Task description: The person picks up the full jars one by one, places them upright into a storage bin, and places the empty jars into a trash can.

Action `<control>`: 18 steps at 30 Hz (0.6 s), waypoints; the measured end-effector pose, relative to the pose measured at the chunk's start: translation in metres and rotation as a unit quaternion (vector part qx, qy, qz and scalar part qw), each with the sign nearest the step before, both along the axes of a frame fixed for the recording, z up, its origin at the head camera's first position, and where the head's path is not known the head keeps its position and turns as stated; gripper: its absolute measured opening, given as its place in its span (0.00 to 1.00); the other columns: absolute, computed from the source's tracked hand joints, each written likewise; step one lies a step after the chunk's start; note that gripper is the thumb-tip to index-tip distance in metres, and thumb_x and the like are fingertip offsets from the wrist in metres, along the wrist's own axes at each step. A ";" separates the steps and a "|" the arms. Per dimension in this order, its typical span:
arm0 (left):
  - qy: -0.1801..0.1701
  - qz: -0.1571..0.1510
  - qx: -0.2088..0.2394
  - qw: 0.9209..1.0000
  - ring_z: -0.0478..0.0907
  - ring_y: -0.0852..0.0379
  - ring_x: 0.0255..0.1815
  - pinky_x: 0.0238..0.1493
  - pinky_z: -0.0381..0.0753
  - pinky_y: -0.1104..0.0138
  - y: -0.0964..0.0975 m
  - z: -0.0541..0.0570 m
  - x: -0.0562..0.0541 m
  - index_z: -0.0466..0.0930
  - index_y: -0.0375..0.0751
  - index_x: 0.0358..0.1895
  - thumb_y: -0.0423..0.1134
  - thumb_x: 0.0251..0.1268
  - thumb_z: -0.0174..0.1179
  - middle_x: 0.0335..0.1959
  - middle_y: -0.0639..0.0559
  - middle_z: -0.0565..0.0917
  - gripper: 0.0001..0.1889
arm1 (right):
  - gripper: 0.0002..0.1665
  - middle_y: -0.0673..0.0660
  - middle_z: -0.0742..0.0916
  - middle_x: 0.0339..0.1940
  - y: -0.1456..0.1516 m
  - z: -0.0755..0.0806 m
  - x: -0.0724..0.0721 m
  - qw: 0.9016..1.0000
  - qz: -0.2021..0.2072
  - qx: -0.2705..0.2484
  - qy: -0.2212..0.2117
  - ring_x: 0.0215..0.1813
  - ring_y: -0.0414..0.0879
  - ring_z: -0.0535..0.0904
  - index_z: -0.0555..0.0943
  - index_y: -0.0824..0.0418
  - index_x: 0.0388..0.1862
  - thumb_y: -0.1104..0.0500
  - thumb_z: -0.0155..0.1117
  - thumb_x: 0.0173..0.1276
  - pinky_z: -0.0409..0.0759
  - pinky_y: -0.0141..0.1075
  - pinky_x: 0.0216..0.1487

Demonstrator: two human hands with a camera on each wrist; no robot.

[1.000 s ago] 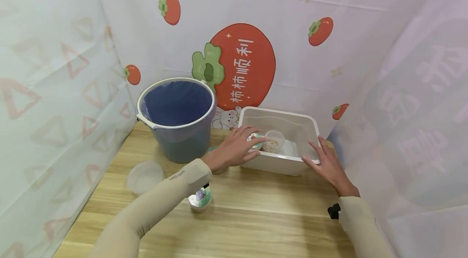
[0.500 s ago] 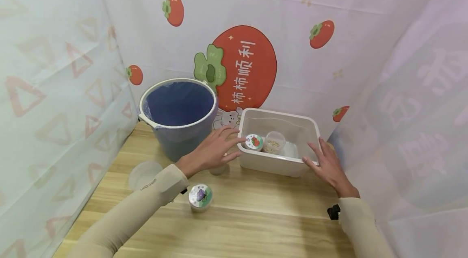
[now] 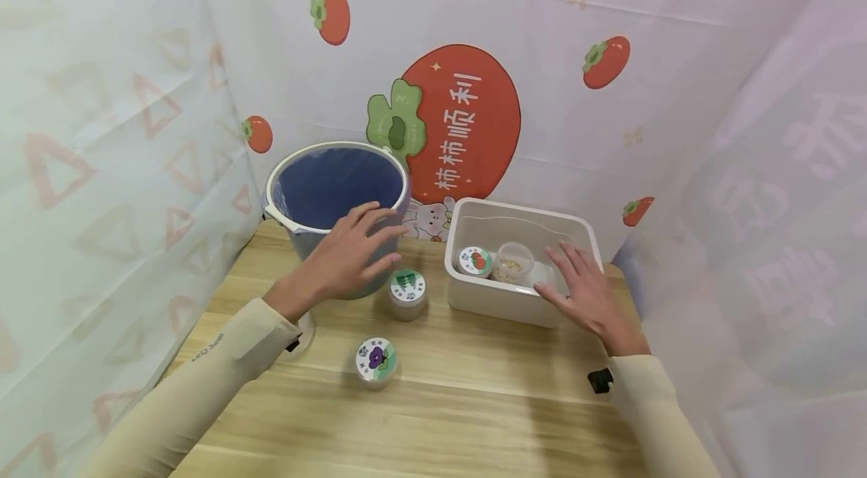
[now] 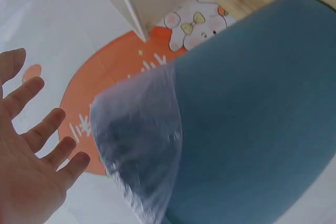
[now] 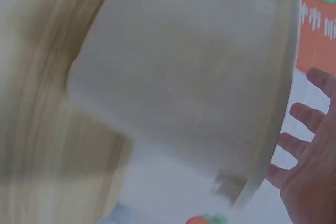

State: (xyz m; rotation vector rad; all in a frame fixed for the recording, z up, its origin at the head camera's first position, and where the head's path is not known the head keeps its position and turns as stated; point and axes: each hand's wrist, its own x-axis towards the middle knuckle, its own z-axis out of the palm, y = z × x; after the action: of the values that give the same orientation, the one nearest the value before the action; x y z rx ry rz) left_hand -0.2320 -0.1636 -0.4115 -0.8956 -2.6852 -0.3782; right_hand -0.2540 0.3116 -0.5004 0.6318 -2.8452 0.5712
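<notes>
My left hand (image 3: 348,256), fingers spread and holding nothing, hovers in front of the blue bucket (image 3: 291,241), which has a thin plastic liner (image 4: 142,129). Over the front right rim of the white bin (image 3: 494,299) is my right hand (image 3: 585,293), its fingers loosely extended. Inside the bin sit a tub with a tomato-printed lid (image 3: 476,262) and a clear tub (image 3: 512,262) with pale bits in it. On the table stand a tub with a green leafy picture on its lid (image 3: 408,288) and one with a purple picture (image 3: 376,360).
A clear round plastic piece (image 3: 305,333) lies partly hidden behind my left wrist. The wooden table (image 3: 460,403) is bounded by a printed cloth at the back (image 3: 542,117) and cloths on both sides.
My left hand has drawn back leftward from over the bin to in front of the bucket, uncovering the leafy-lidded tub. The right hand has shifted left from the bin's right corner.
</notes>
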 end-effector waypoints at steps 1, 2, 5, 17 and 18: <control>0.003 0.003 0.003 1.000 0.60 0.33 0.86 0.77 0.70 0.33 -0.004 0.002 0.001 0.79 0.52 0.76 0.52 0.81 0.64 0.81 0.40 0.72 0.26 | 0.48 0.71 0.64 0.87 -0.005 0.001 -0.001 1.000 0.004 0.002 0.003 0.87 0.74 0.55 0.66 0.59 0.86 0.40 0.67 0.76 0.51 0.73 0.83; 0.006 0.006 0.006 1.000 0.60 0.33 0.85 0.76 0.70 0.33 -0.008 0.004 0.001 0.79 0.52 0.76 0.52 0.81 0.64 0.81 0.39 0.72 0.26 | 0.48 0.71 0.64 0.88 -0.011 0.002 -0.002 1.000 0.007 0.005 0.004 0.87 0.74 0.55 0.66 0.58 0.86 0.39 0.67 0.75 0.51 0.73 0.83; 0.015 0.017 0.015 1.000 0.61 0.32 0.85 0.75 0.70 0.32 -0.021 0.007 0.001 0.80 0.51 0.76 0.51 0.81 0.64 0.80 0.39 0.72 0.25 | 0.49 0.69 0.64 0.88 -0.026 0.004 -0.006 1.000 0.013 0.010 0.014 0.87 0.75 0.55 0.66 0.56 0.86 0.37 0.67 0.74 0.52 0.74 0.83; 0.012 0.073 0.033 0.997 0.61 0.29 0.83 0.77 0.63 0.27 -0.070 0.004 0.005 0.80 0.48 0.75 0.47 0.81 0.64 0.77 0.36 0.75 0.24 | 0.50 0.64 0.67 0.88 -0.086 0.006 -0.017 0.997 0.066 0.013 0.030 0.87 0.72 0.58 0.69 0.50 0.86 0.33 0.69 0.70 0.57 0.73 0.83; 0.012 0.079 0.030 0.996 0.61 0.29 0.83 0.77 0.63 0.27 -0.074 0.004 0.005 0.80 0.49 0.75 0.47 0.82 0.64 0.77 0.36 0.75 0.24 | 0.50 0.63 0.67 0.88 -0.090 0.006 -0.017 0.997 0.069 0.013 0.028 0.87 0.72 0.57 0.69 0.49 0.86 0.33 0.69 0.69 0.57 0.73 0.83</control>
State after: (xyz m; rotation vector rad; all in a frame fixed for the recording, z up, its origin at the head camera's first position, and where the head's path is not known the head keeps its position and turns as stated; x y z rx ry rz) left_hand -0.2272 -0.2371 -0.4077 -0.6610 -2.6849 -0.4085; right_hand -0.2711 0.2214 -0.4946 0.8403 -2.7767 0.5288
